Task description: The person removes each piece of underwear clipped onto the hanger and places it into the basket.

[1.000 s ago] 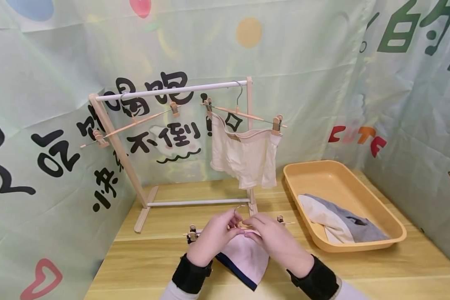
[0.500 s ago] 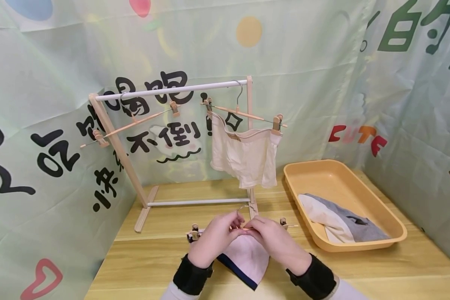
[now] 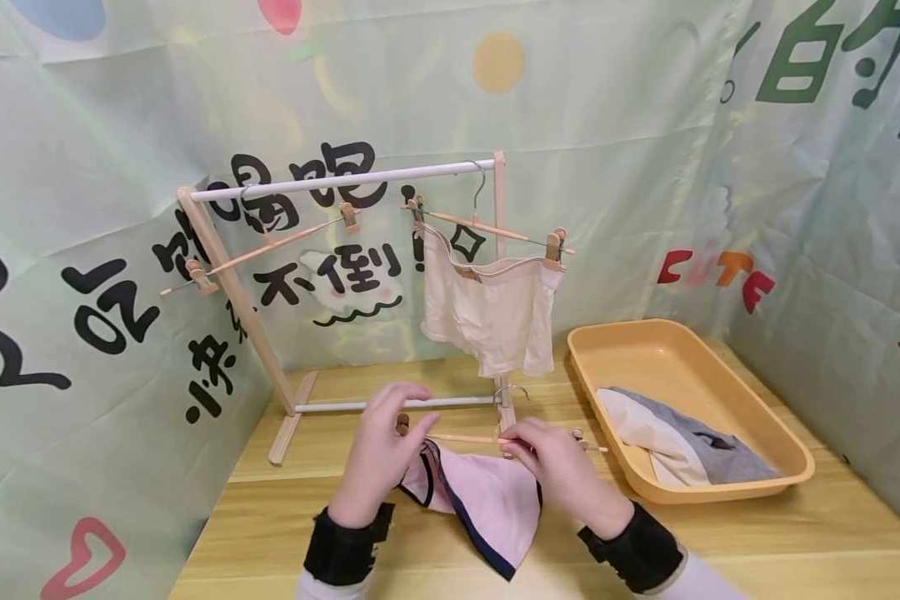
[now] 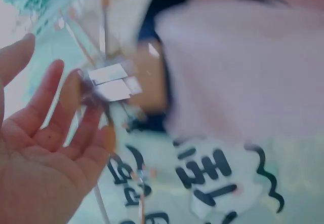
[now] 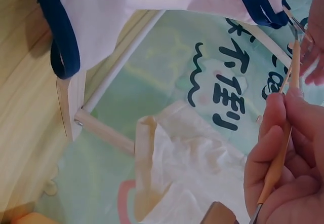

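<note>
My right hand [image 3: 558, 467] pinches the wooden bar of a clip hanger [image 3: 465, 438] near its middle, just above the table; the bar [image 5: 276, 168] lies between thumb and fingers in the right wrist view. From its left clip [image 4: 149, 77] hangs a pair of pink underpants [image 3: 491, 492] with navy trim. A navy-edged corner of the garment [image 5: 66, 57] dangles loose in the right wrist view. My left hand [image 3: 378, 450] is beside that clip, thumb and fingers spread apart; whether a fingertip touches it I cannot tell. The right clip [image 3: 579, 435] is partly behind my right hand.
A wooden rack [image 3: 345, 179] stands behind, bearing a bare clip hanger [image 3: 270, 243] and another with cream underpants [image 3: 487, 312]. To the right, a yellow tray [image 3: 663, 333] holds a grey and cream garment [image 3: 690, 437]. Printed cloth walls [image 3: 607, 125] enclose the table.
My left hand has moved left, away from the hanger's middle to its left clip, and its fingers have spread. The hanger has risen and shifted slightly right in my right hand.
</note>
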`<state>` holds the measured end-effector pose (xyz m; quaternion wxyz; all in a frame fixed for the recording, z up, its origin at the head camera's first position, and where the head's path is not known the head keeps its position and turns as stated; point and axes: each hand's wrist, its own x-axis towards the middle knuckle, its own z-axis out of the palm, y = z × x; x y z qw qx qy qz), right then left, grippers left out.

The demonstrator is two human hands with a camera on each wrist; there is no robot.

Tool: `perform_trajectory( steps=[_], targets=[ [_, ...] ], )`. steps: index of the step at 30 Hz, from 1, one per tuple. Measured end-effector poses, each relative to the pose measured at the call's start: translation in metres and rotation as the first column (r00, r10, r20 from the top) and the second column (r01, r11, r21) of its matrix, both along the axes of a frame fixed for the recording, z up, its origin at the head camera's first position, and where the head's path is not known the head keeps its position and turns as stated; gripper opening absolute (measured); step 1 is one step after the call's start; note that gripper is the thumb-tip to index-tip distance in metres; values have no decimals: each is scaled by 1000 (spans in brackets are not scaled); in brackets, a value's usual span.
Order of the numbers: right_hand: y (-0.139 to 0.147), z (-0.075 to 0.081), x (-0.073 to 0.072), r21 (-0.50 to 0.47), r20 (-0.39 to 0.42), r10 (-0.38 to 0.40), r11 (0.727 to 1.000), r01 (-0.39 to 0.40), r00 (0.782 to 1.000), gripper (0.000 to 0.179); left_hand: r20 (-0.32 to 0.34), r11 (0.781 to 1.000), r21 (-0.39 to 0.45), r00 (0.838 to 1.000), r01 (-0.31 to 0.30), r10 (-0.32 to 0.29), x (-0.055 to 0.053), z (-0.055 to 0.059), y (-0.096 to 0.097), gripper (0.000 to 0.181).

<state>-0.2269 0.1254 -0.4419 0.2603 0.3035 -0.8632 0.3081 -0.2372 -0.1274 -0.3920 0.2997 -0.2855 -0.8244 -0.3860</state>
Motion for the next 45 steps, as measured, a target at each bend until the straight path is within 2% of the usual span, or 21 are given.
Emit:
perform_trajectory(
  steps=[2,5,9,14,17,20,23,31,40,45],
  targets=[
    [1,2,0,-11,-12,-11,1000,11,1000,5,31,999,49,999,-20,19,-3,2,-9,29],
    [3,6,0,-28,-40,-23,999,22,999,5,113,994,103,993,-40,29,-7,2,-19,34],
    [4,8,-2,-48,-50,-39,998,37,998,5,215,991,134,977,-15,-14,-11,0,-27,35],
    [7,8,-5,-73,-27,-55,996,53,998,5,287,989,145,957,-8,-34,-15,-2,-29,24],
    [8,8,-6,-82,-6,-59,995,58,998,5,293,987,159,955,2,-49,-18,-4,-28,20],
    [9,7,-6,-83,10,-69,994,70,998,5,278,980,192,956,43,-97,-20,-6,-26,18],
    [9,6,-7,-84,17,-70,994,71,997,5,274,975,215,954,60,-119,-20,-6,-23,17],
    [9,5,-7,-84,13,-57,995,58,998,5,282,972,231,954,36,-102,0,18,-10,16],
    [9,5,-7,-72,26,-59,996,61,998,5,334,955,293,932,41,-143,0,18,-7,19],
    [9,5,-7,-57,27,-65,996,66,998,6,333,954,295,931,50,-152,0,18,-7,16]
  ],
)
